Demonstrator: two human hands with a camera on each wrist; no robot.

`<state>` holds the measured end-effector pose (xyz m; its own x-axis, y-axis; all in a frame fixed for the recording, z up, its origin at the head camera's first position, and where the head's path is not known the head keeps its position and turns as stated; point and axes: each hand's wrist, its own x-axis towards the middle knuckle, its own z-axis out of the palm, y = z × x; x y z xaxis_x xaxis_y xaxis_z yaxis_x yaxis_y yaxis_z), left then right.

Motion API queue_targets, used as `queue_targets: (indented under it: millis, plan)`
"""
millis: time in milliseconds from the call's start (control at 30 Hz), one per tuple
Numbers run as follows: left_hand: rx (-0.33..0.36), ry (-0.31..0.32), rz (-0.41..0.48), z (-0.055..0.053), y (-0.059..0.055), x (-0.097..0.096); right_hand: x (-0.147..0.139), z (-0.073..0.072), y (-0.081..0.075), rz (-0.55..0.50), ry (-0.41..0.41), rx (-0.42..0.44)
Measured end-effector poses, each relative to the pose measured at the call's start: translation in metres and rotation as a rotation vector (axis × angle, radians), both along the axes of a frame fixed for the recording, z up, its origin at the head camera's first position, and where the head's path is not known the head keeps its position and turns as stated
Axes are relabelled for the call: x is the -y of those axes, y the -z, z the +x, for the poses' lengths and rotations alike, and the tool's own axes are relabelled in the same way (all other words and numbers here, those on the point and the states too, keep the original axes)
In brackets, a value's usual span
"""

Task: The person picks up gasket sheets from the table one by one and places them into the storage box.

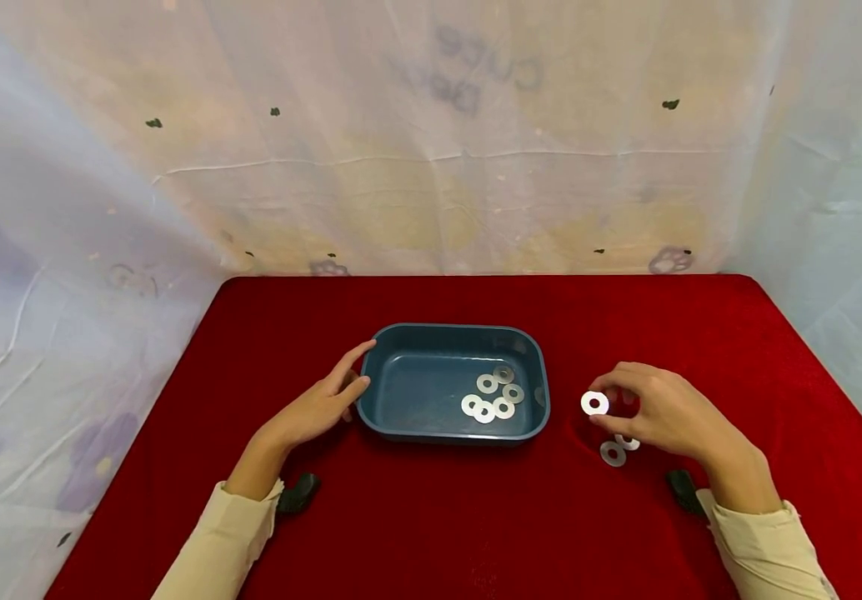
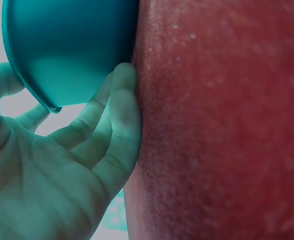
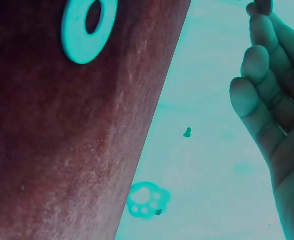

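Observation:
In the head view, a dark blue rectangular bin [image 1: 416, 375] stands on the red cloth, with several flat metal washers [image 1: 487, 383] lying in its right half. My left hand [image 1: 318, 406] rests at the bin's left end, thumb and index finger touching the rim. The left wrist view has its other fingers [image 2: 124, 110] loosely bent beside the bin's outer wall [image 2: 72, 60]. Right of the bin, my right hand [image 1: 664, 408] pinches one washer [image 1: 587, 405] between thumb and fingertips. Below that hand lie two more washers [image 1: 607, 460], one partly hidden; the right wrist view shows a washer [image 3: 76, 45] on the cloth.
The red cloth [image 1: 431, 517] covers the whole table. Pale printed sheets [image 1: 416, 208] hang behind it and at both sides. Dark straps [image 1: 298, 493] show near both wrists, by the cream sleeves [image 1: 221, 542].

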<state>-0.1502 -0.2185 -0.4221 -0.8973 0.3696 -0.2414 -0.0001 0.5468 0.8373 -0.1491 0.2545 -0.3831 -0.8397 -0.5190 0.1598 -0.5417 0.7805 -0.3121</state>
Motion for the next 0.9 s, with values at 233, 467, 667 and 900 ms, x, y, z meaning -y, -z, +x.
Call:
queue_targets:
  millis: [233, 467, 667, 900]
  plan:
    - [-0.004, 0.003, -0.005, 0.001, 0.000, -0.001, 0.000, 0.001, -0.003, 0.002, 0.002, -0.021]
    - [-0.012, 0.001, -0.006, 0.001, -0.001, -0.001, 0.002, -0.001, -0.009, 0.003, -0.003, -0.051]
    - [-0.011, 0.002, 0.000, 0.001, -0.001, -0.001, 0.006, -0.004, -0.014, -0.016, -0.014, -0.081]
    - [-0.013, 0.001, 0.004, 0.001, -0.001, 0.000, 0.008, -0.007, -0.020, -0.046, -0.038, -0.122]
